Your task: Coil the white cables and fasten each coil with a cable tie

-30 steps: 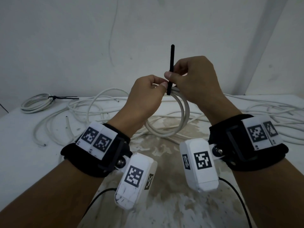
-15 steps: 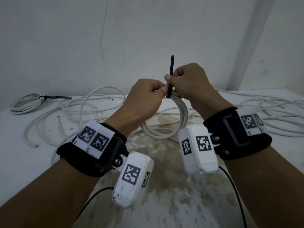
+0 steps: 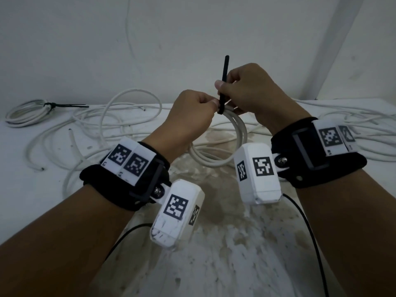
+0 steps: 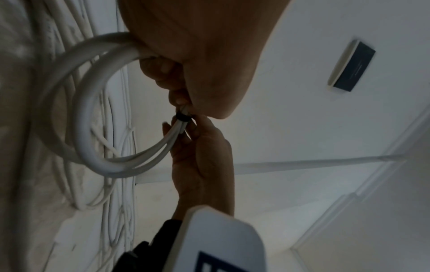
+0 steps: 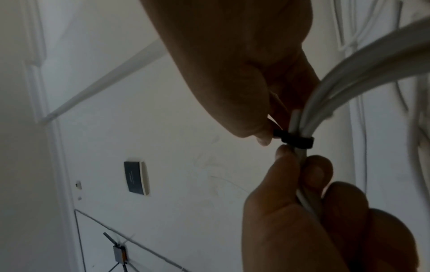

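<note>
A small coil of white cable (image 3: 237, 133) hangs upright above the table between my hands. A black cable tie (image 3: 224, 82) is looped round its top, with the tail pointing straight up. My left hand (image 3: 211, 102) grips the coil's strands just left of the tie. My right hand (image 3: 222, 85) pinches the tail a little above the loop. In the right wrist view the tie's band (image 5: 298, 140) sits tight round the strands (image 5: 363, 73), and my left hand's fingers (image 5: 316, 171) curl round the bundle below it. The left wrist view shows the coil (image 4: 93, 128) and the band (image 4: 182, 116).
A finished coil (image 3: 23, 114) with a black tie (image 3: 64, 105) lies at the far left of the white table (image 3: 214, 243). Loose white cables (image 3: 120, 116) sprawl behind the hands, and more loose cables (image 3: 353, 125) lie at the right. A wall stands close behind.
The hands and coil dipped slightly and rose again. Less of the tie's tail shows above my right hand than a second ago. Both grips are unchanged.
</note>
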